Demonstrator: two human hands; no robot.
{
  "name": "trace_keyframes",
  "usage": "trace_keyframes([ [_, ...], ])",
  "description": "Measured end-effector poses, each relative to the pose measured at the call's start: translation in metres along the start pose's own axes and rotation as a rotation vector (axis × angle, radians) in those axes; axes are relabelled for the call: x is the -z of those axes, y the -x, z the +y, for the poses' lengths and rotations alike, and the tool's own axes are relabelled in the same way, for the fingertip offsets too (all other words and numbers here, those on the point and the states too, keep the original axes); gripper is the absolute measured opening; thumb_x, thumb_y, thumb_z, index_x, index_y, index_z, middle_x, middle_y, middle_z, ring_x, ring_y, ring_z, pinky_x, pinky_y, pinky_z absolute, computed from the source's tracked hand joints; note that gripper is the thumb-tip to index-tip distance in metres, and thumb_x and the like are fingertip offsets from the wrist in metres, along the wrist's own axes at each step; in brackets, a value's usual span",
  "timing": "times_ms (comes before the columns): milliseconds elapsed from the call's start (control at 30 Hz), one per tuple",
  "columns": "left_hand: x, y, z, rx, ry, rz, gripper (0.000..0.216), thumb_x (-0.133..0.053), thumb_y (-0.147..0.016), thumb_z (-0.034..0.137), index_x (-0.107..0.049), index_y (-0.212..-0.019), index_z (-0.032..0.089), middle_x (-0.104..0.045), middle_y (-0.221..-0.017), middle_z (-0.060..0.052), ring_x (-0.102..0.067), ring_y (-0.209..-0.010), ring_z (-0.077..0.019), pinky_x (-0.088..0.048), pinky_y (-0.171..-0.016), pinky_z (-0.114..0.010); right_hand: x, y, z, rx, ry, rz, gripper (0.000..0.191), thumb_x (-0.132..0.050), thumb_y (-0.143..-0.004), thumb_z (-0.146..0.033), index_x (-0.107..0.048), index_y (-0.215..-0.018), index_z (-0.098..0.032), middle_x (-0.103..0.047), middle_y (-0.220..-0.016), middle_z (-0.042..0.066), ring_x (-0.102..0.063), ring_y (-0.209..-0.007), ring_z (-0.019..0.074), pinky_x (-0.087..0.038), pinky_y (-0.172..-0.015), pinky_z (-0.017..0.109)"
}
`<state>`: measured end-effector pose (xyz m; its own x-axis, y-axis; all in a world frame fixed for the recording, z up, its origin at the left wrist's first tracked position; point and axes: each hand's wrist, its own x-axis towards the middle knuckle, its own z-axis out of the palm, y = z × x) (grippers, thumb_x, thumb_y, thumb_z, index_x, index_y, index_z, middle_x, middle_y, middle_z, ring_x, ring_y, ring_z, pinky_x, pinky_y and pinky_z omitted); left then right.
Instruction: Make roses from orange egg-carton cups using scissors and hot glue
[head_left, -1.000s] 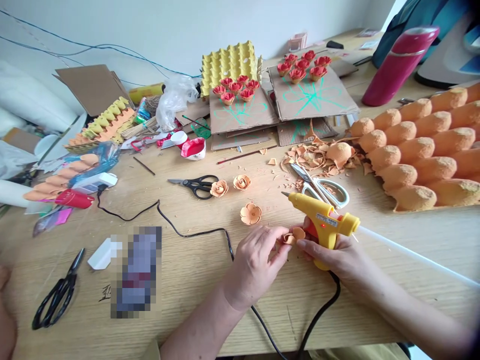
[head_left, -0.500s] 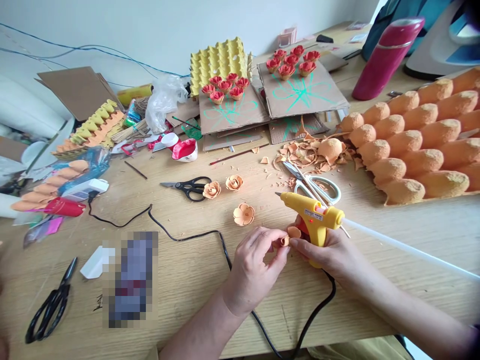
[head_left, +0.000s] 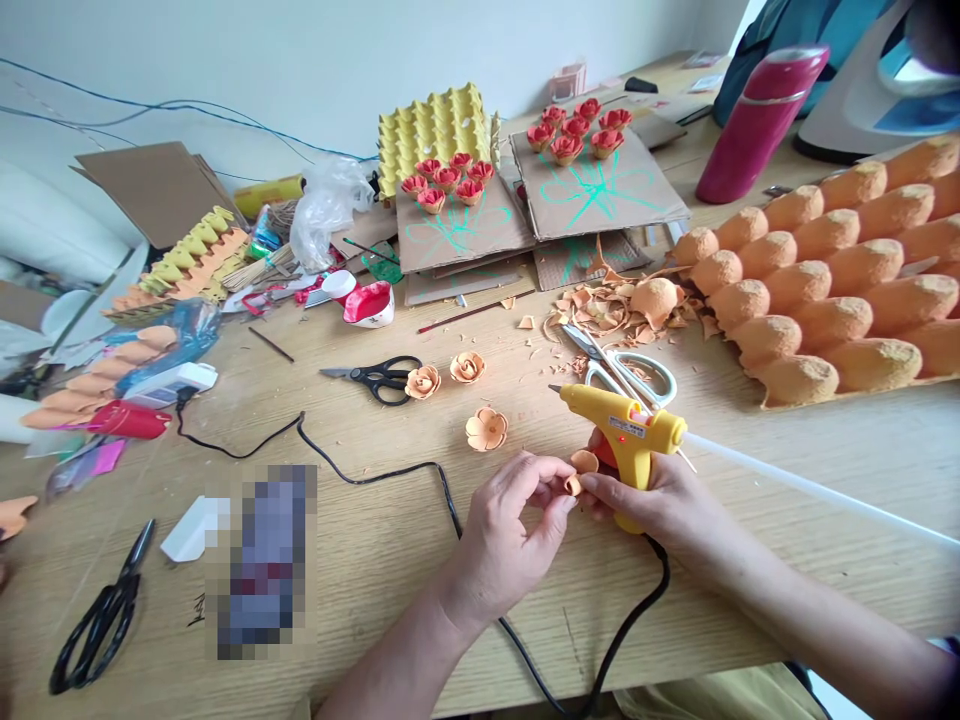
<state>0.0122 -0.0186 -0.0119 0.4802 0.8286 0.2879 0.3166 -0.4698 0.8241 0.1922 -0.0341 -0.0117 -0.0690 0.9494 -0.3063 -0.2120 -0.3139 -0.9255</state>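
My right hand (head_left: pixel 660 505) is wrapped round the grip of a yellow hot glue gun (head_left: pixel 622 425), nozzle pointing left; its forefinger tip also touches a small orange paper petal piece (head_left: pixel 577 472). My left hand (head_left: pixel 510 525) pinches that same petal piece between thumb and fingers, right beside the gun. An orange paper flower (head_left: pixel 487 429) lies flat on the wooden table (head_left: pixel 390 540) just beyond my left hand. Two rolled orange flowers (head_left: pixel 445 374) lie farther back.
Black scissors (head_left: pixel 375 377) and white-handled scissors (head_left: pixel 626 370) lie behind the hands, with orange scraps (head_left: pixel 607 310). An orange egg tray (head_left: pixel 832 290) fills the right. Cardboard sheets with red flowers (head_left: pixel 517 190), a yellow egg tray (head_left: pixel 435 125), a pink bottle (head_left: pixel 757 120), the gun's black cord (head_left: pixel 360 465) and more black scissors (head_left: pixel 97 610) surround them.
Both hands stay together on the petal piece and the glue gun; they have shifted slightly left and back, partly from the camera's own movement. My left fingers have closed tighter on the petal.
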Motion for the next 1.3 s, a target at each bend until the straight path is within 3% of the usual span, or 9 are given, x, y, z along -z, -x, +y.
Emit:
trace_keyframes([
  [200, 0.0, 0.0, 0.002, 0.038, 0.041, -0.02, 0.018, -0.063, -0.087, 0.006, -0.061, -0.099, 0.019, -0.063, -0.087, 0.0, -0.063, -0.071, -0.0088, -0.056, -0.065, -0.017, 0.005, 0.0, 0.001, -0.021, -0.047, -0.074, 0.041, -0.084, -0.071, -0.047, -0.055, -0.085, -0.021, -0.061, -0.074, -0.002, -0.058, -0.063, 0.0142, -0.051, -0.062, 0.03],
  [500, 0.002, -0.001, -0.003, -0.19, -0.223, 0.03, 0.017, -0.064, -0.085, 0.005, -0.059, -0.092, 0.019, -0.059, -0.076, 0.003, -0.053, -0.062, -0.0091, -0.048, -0.061, -0.021, 0.008, -0.001, 0.005, -0.002, -0.055, -0.159, 0.033, -0.086, -0.071, -0.037, -0.059, -0.081, -0.021, -0.061, -0.07, -0.003, -0.058, -0.064, 0.0142, -0.047, -0.064, 0.03],
  [667, 0.001, -0.003, -0.004, -0.218, -0.257, 0.089, 0.017, -0.063, -0.081, 0.004, -0.059, -0.087, 0.019, -0.055, -0.071, 0.004, -0.049, -0.059, -0.0094, -0.045, -0.059, -0.022, 0.011, 0.0, 0.006, -0.024, -0.069, -0.178, 0.034, -0.088, -0.071, -0.039, -0.062, -0.083, -0.021, -0.064, -0.072, -0.002, -0.059, -0.068, 0.0154, -0.046, -0.067, 0.03],
  [900, 0.003, -0.003, -0.004, -0.164, -0.24, 0.15, 0.012, -0.065, -0.082, 0.008, -0.06, -0.085, 0.019, -0.053, -0.072, 0.004, -0.048, -0.059, -0.0086, -0.044, -0.058, -0.021, 0.015, 0.0, 0.007, 0.031, -0.134, 0.007, 0.049, -0.092, -0.063, -0.042, -0.06, -0.095, -0.021, -0.072, -0.093, 0.004, -0.056, -0.067, 0.0138, -0.046, -0.066, 0.031],
  [1000, 0.003, -0.003, -0.006, -0.148, -0.242, 0.159, 0.011, -0.065, -0.083, 0.009, -0.061, -0.085, 0.019, -0.054, -0.071, 0.004, -0.048, -0.058, -0.0083, -0.044, -0.058, -0.02, 0.017, -0.001, 0.005, 0.103, -0.125, 0.123, 0.048, -0.092, -0.062, -0.045, -0.062, -0.09, -0.021, -0.069, -0.081, 0.002, -0.054, -0.066, 0.0148, -0.043, -0.063, 0.031],
  [1100, 0.004, -0.003, -0.01, -0.126, -0.248, 0.169, 0.01, -0.064, -0.083, 0.01, -0.062, -0.085, 0.019, -0.055, -0.072, 0.003, -0.048, -0.059, -0.0081, -0.045, -0.058, -0.02, 0.019, -0.003, 0.003, 0.173, -0.131, 0.153, 0.041, -0.091, -0.065, -0.042, -0.061, -0.083, -0.021, -0.059, -0.067, -0.003, -0.051, -0.062, 0.0135, -0.042, -0.061, 0.03],
  [1300, 0.007, -0.004, -0.014, -0.108, -0.249, 0.186, 0.01, -0.066, -0.083, 0.011, -0.063, -0.087, 0.019, -0.056, -0.073, 0.003, -0.049, -0.057, -0.0077, -0.046, -0.057, -0.019, 0.027, -0.004, -0.002, 0.266, -0.25, 0.197, 0.035, -0.089, -0.072, -0.035, -0.06, -0.088, -0.022, -0.057, -0.072, -0.004, -0.049, -0.062, 0.0117, -0.038, -0.057, 0.027],
])
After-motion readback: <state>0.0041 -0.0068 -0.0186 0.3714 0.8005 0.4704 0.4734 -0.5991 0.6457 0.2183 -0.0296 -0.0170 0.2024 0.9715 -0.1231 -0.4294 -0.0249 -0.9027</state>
